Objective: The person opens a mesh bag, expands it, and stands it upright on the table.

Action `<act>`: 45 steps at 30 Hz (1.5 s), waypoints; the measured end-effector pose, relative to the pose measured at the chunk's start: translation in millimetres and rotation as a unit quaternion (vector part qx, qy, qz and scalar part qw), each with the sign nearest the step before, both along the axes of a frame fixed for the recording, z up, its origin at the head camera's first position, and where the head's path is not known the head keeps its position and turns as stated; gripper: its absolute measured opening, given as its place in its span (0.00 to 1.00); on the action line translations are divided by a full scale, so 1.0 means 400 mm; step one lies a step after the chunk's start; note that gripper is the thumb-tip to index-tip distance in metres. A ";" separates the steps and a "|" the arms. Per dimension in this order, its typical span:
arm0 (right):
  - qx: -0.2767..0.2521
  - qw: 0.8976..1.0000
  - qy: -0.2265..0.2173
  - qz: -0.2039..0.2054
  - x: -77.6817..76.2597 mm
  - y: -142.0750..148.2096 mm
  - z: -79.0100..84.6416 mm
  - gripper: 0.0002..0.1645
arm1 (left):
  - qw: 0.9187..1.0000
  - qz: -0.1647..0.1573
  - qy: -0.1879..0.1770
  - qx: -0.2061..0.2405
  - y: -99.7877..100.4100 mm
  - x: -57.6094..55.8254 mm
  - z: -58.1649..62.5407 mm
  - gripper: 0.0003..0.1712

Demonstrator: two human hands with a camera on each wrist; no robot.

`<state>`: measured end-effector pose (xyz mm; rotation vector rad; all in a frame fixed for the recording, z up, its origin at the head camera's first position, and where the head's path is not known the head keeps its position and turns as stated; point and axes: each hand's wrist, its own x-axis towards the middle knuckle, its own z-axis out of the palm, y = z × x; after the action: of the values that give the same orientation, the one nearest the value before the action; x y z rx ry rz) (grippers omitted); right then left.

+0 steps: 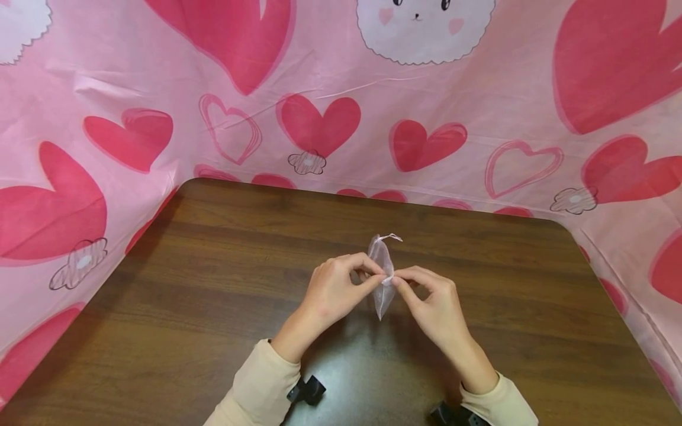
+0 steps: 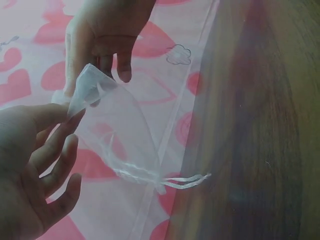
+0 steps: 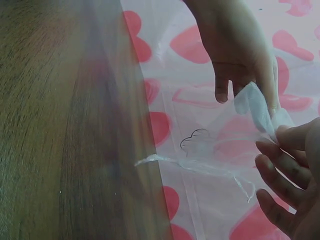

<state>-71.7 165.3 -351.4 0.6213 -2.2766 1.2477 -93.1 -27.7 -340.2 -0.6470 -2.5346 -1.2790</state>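
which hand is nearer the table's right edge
Right: the right hand pinches the sheer bag on the side toward that edge, the left hand on the side away from it.

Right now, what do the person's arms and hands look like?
The left hand and right hand wear no gloves. The left sleeve and right sleeve are cream-coloured. A boxy black gadget shows beside the left sleeve; another black gadget, partly cut off, beside the right.

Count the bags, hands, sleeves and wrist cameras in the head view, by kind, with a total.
Bags: 1 (sheer bag)
Hands: 2 (left hand, right hand)
Sleeves: 2 (left sleeve, right sleeve)
Wrist cameras: 2 (left camera, right camera)
Total: 7
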 end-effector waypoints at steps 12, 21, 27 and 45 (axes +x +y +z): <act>-0.020 0.999 0.013 -0.025 -0.004 0.003 0.003 0.12 | 0.997 0.060 0.034 -0.028 0.005 0.000 -0.001 0.05; -0.033 0.999 0.010 -0.041 -0.001 0.001 0.003 0.11 | 0.998 0.023 0.036 -0.036 0.009 0.008 -0.006 0.08; -0.023 0.999 0.004 -0.036 0.000 0.001 0.002 0.12 | 0.997 0.035 0.054 -0.033 0.007 0.009 -0.008 0.05; -0.022 0.999 0.023 -0.044 -0.004 0.002 0.000 0.11 | 0.996 0.065 0.053 -0.042 0.010 0.005 -0.009 0.07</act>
<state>-73.3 166.0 -351.3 0.5226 -2.2077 1.2266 -91.1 -23.7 -343.6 -0.5408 -2.5097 -1.0702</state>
